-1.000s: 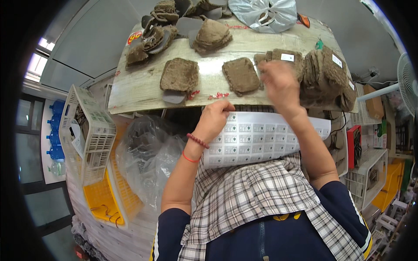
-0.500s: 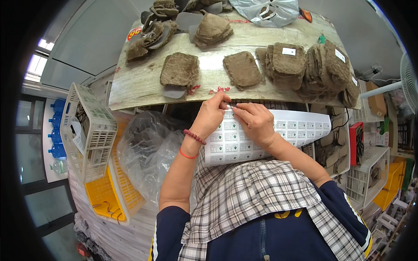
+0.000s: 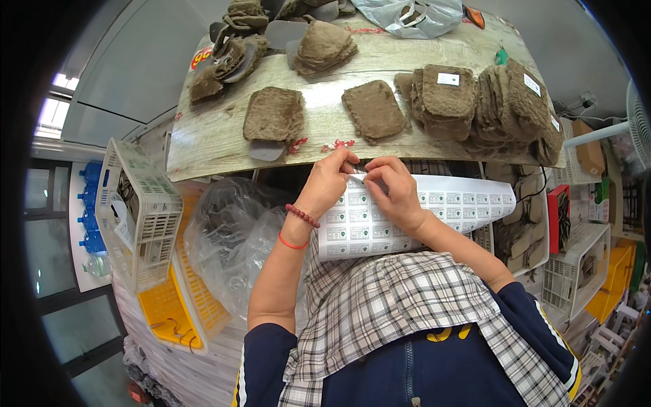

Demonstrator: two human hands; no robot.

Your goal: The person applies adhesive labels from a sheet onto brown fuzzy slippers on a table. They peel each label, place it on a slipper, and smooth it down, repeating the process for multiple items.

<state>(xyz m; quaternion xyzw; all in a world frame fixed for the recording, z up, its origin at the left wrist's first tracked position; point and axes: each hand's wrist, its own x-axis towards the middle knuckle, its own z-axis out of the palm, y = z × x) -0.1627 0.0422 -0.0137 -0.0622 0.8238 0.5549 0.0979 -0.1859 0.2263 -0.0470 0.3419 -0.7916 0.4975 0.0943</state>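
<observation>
A white sheet of printed labels (image 3: 444, 210), with small green marks in rows, lies across my lap below the table edge. My left hand (image 3: 329, 180) pinches its upper left corner between thumb and fingers. Close beside it, my right hand (image 3: 399, 197) is bent over the sheet's upper edge, thumb and forefinger drawn toward each other; whatever is between them is too small to tell. Ahead on the table lie a brown fuzzy pad (image 3: 374, 110) and a thicker pad (image 3: 273, 114) with a grey piece (image 3: 267, 150) under it. Labelled pads (image 3: 444, 102) are stacked to the right.
More brown pads (image 3: 325, 47) and a grey plastic bag (image 3: 413, 15) sit at the table's far side. Clear plastic (image 3: 227, 251) bulges to my left, beside white (image 3: 146, 224) and yellow crates (image 3: 166, 312). At right are a red box (image 3: 557, 218) and a white crate (image 3: 576, 271).
My right hand's fingers have drawn back slightly from the left hand's, with a wider gap between them. The sheet's corner now looks lifted. The view has shifted a little.
</observation>
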